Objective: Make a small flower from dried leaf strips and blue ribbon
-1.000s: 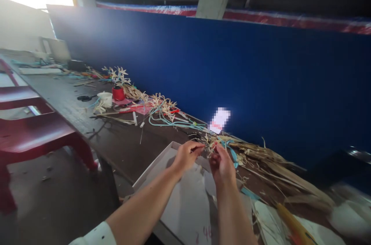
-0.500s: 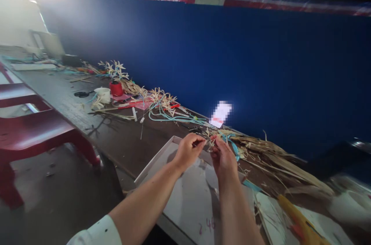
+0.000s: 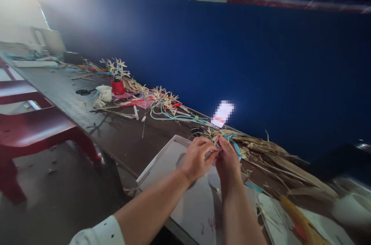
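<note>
My left hand (image 3: 198,159) and my right hand (image 3: 228,158) meet at the fingertips above a shallow white box lid (image 3: 179,194). The right fingers are pinched on a small sprig of pale dried husk (image 3: 212,133), partly hidden by the hands. Left thumb and forefinger are closed in a pinch against the right fingertips; what lies between them is too small to make out. Just beyond the hands is a pale blue ribbon (image 3: 236,148). Dried husk strips (image 3: 272,156) lie to the right of my right hand.
A lit phone (image 3: 222,115) leans near the blue partition (image 3: 261,75). Farther left are husk flowers (image 3: 164,98), light blue cords (image 3: 174,116), a red thread spool (image 3: 118,87), a white cup (image 3: 104,92) and black scissors (image 3: 83,92). A red plastic chair (image 3: 37,129) stands beside the table.
My left hand has moved right and turned over, closing in on the right fingertips. The sprig between the hands is now more covered. The right hand has shifted slightly.
</note>
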`<state>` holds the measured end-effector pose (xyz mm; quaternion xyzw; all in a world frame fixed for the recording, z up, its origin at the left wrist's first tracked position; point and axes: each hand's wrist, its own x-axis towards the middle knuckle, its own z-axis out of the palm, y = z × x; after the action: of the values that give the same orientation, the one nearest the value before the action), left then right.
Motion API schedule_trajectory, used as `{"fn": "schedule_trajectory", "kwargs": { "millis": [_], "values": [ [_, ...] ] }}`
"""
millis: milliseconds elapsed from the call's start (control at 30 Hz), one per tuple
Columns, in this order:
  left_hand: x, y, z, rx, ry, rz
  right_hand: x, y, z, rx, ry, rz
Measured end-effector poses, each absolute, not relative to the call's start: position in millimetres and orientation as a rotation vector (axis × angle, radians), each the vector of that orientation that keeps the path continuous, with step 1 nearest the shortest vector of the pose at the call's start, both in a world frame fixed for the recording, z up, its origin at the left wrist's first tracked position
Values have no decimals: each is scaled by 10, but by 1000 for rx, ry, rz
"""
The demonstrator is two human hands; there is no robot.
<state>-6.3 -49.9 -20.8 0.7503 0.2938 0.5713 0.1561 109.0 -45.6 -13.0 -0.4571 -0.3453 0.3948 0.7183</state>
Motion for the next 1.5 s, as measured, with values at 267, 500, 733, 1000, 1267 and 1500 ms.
{"fn": "schedule_trajectory", "kwargs": {
  "millis": [267,500,733,1000,1267,1500],
  "values": [
    [-44,-465,-228,1817,818,1323,1113,-451,-162,-898,-610,1040],
    [-61,-383,-182,929,518,1033,1077,-488,-82,-932,-590,1028],
    [-188,-322,-163,519,365,878,1057,-490,-85,-960,-603,965],
    [-183,-284,-186,469,379,887,1052,-487,-99,-1006,-609,927],
    [-198,-230,-206,572,593,960,1111,-484,-66,-1047,-609,817],
    [-188,-354,-185,1632,982,1638,1059,-478,-116,-1214,-683,601]
  ]
}}
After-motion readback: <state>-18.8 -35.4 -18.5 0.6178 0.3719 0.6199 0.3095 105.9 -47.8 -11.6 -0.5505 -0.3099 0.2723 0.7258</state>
